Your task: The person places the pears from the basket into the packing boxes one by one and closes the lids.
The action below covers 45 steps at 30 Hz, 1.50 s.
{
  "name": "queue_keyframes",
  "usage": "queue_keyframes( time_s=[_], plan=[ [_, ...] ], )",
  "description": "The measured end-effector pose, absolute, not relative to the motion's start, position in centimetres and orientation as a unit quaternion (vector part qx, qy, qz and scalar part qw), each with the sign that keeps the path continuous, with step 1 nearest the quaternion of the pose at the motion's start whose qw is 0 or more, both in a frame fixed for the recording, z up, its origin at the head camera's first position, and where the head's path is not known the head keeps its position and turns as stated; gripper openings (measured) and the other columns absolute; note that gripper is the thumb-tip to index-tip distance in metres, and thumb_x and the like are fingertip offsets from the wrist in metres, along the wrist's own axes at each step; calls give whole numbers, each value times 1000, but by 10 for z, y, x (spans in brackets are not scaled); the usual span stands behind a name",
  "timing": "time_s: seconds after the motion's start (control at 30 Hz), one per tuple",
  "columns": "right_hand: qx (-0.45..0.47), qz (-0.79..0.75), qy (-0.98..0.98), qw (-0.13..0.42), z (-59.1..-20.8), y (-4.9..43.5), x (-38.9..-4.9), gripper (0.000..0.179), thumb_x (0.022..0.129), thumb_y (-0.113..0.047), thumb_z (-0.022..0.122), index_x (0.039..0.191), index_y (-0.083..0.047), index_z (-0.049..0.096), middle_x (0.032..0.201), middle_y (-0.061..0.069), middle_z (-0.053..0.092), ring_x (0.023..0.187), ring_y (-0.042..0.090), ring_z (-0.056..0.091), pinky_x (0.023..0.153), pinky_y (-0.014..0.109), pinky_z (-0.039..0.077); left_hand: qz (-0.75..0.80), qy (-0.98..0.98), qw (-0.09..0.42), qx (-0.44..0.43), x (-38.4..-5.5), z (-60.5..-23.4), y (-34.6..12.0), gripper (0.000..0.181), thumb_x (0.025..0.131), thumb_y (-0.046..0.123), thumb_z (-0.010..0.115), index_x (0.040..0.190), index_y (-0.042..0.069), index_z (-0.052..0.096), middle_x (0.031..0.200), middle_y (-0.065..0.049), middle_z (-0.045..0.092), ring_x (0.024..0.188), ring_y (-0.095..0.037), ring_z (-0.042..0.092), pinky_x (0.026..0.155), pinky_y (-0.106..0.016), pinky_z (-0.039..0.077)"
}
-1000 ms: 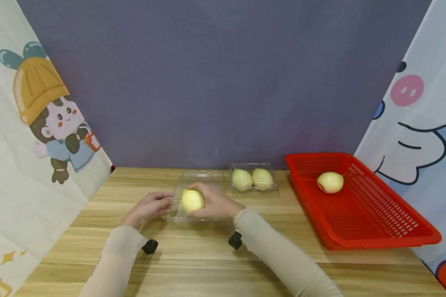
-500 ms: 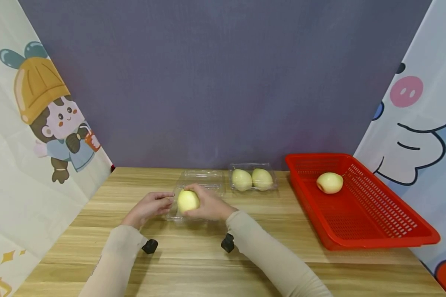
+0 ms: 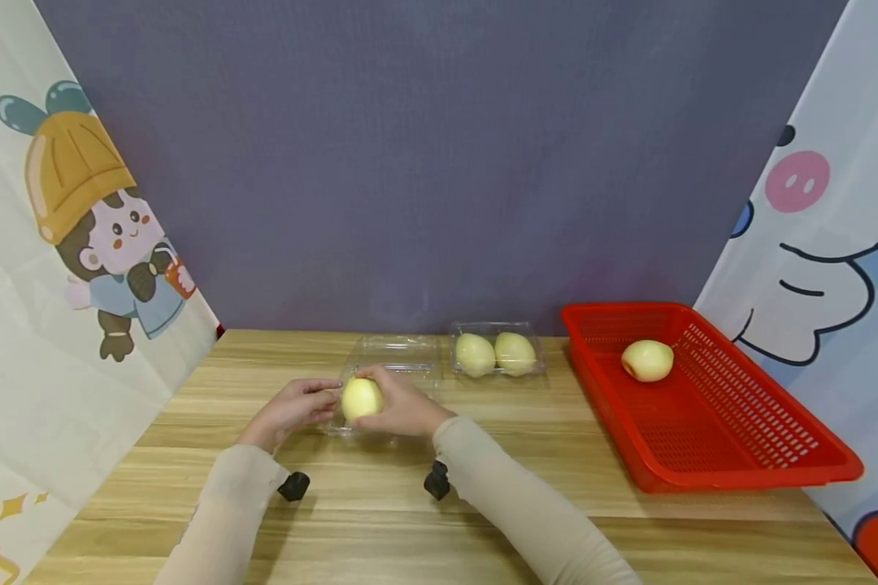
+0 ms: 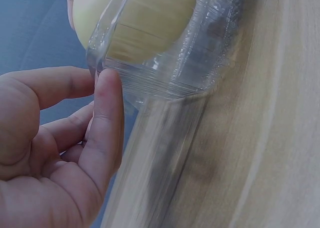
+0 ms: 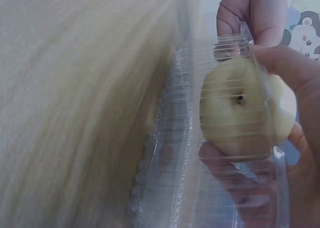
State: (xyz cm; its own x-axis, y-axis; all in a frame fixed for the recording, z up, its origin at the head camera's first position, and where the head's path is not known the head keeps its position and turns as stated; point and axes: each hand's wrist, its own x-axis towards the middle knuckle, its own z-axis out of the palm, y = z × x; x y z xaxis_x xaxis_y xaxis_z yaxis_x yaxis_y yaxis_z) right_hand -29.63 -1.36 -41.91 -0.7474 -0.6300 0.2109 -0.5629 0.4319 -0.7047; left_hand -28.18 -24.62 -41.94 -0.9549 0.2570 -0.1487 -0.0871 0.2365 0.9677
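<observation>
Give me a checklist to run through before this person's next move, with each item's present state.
1. Right hand grips the pale yellow fruit: ok.
2. Left hand pinches an edge of the open container: ok.
3. Lid swung back, not over the fruit: ok.
4. Gripped fruit resting on the container's floor: cannot tell.
5. Filled container clear of both hands: ok, it stands apart, farther right.
6. Red basket emptied: not ok, one remaining fruit lies inside.

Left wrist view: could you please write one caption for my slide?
Left hand pinching the rim of a clear plastic box, a pale yellow fruit showing through its wall.
</observation>
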Motion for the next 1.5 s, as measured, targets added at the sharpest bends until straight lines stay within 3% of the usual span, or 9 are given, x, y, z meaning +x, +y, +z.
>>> queue_keyframes(
  time_s=[0.63,0.9,1.5],
  plan=[
    [-344,-382,857,42,-425,-18,-300,76,84,-33,83,147,-11,46,142,5,53,115,16,55,90,28,49,619,770,145,58,-282,-419,-246,48,105,10,52,142,-17,40,107,-9,64,92,-12,63,82,-24,57],
    [-322,-354,877,49,-425,-18,-298,64,95,-43,68,150,-16,47,147,3,50,128,20,50,98,36,48,624,765,146,61,-283,-420,-246,49,105,11,53,142,-18,40,106,-9,64,89,-12,63,80,-23,57],
    [-305,-343,887,57,-425,-17,-299,67,95,-45,67,150,-14,45,144,4,52,119,19,54,90,33,51,626,762,151,65,-285,-423,-248,50,105,12,53,143,-17,39,106,-9,65,93,-14,64,81,-24,57]
  ],
)
